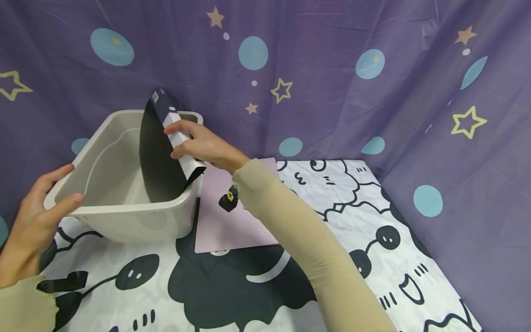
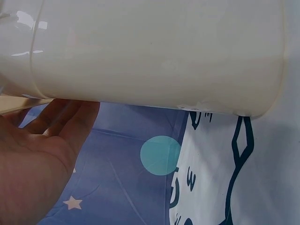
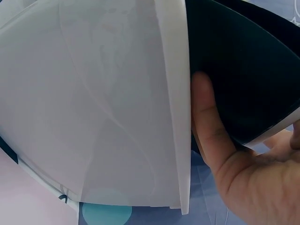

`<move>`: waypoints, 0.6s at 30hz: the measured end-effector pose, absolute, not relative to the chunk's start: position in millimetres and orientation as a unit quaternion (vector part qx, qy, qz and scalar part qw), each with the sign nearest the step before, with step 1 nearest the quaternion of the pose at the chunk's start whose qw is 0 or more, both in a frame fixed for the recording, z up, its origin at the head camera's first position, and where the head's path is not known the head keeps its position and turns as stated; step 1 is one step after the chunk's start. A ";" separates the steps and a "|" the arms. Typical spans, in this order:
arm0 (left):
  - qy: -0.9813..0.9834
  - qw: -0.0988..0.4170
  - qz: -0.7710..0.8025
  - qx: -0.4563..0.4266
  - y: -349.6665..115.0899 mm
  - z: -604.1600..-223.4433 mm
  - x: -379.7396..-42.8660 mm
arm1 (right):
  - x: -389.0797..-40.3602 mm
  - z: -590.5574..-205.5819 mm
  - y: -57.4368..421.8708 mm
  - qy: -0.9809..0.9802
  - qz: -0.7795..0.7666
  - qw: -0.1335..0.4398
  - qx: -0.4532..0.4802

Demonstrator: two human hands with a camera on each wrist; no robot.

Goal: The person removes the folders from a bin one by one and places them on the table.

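A pale, deep plastic bin (image 1: pixel 137 223) stands on the cloth at the left, open side up. My left hand (image 1: pixel 35 221) grips its near left corner, thumb over the front rim and fingers at the side rim. In the left wrist view the fingers of that hand (image 2: pixel 47 150) reach under the rim. My right hand (image 1: pixel 205 145) holds a black folder-like item (image 1: pixel 159 157) by its white and black spine. It leans inside the right part of the bin, its top above the far rim. In the right wrist view its dark side (image 3: pixel 239 70) shows past the bin's rim.
A flat pink sheet (image 1: pixel 244 226) lies right of the bin, partly under my right forearm. A cloth with cartoon prints (image 1: pixel 340 276) covers the surface. A purple curtain (image 1: pixel 315 55) with stars and blue dots hangs behind and at the right.
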State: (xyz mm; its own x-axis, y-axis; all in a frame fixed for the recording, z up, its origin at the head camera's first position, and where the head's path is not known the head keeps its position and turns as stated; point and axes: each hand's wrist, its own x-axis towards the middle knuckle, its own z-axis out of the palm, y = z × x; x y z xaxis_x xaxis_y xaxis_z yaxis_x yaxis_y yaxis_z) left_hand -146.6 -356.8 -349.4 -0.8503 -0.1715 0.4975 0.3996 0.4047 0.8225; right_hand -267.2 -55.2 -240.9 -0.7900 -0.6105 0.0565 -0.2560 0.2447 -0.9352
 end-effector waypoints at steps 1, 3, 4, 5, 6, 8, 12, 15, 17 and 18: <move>-0.796 0.264 -0.541 -0.072 -356.7 -349.5 -146.3 | -267.1 -240.6 -54.3 0.771 -0.548 0.161 -0.280; -0.791 0.262 -0.548 -0.073 -356.5 -349.7 -146.0 | -267.1 -240.0 -52.3 0.769 -0.553 0.160 -0.279; -0.788 0.261 -0.553 -0.073 -356.6 -349.5 -146.0 | -267.3 -239.7 -51.5 0.768 -0.555 0.159 -0.279; -0.787 0.260 -0.555 -0.074 -356.6 -349.4 -145.8 | -267.3 -239.4 -50.5 0.767 -0.557 0.159 -0.278; -0.784 0.260 -0.559 -0.074 -356.7 -349.2 -145.7 | -267.4 -239.1 -49.5 0.766 -0.558 0.159 -0.278; -0.780 0.259 -0.564 -0.074 -356.7 -348.9 -145.4 | -268.1 -238.8 -47.4 0.763 -0.563 0.162 -0.275; -0.773 0.259 -0.574 -0.078 -356.3 -348.5 -144.7 | -270.1 -238.8 -43.3 0.758 -0.569 0.168 -0.273; -0.778 0.259 -0.568 -0.077 -355.5 -348.1 -144.7 | -271.9 -239.0 -39.7 0.748 -0.580 0.177 -0.268; -0.788 0.259 -0.554 -0.072 -355.1 -347.7 -144.6 | -272.9 -239.1 -37.6 0.739 -0.591 0.186 -0.263; -0.796 0.260 -0.543 -0.066 -354.9 -347.5 -144.7 | -273.4 -239.2 -36.8 0.734 -0.597 0.191 -0.261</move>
State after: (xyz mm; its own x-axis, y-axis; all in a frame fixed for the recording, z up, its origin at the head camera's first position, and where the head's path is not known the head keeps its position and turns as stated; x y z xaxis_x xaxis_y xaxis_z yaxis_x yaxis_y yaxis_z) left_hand -144.7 -354.9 -347.5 -0.8558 -0.1768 0.4862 0.3881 0.4021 0.8293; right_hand -273.4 -36.8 -239.2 -0.7914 -0.6104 0.0316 -0.1552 0.1507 -0.9763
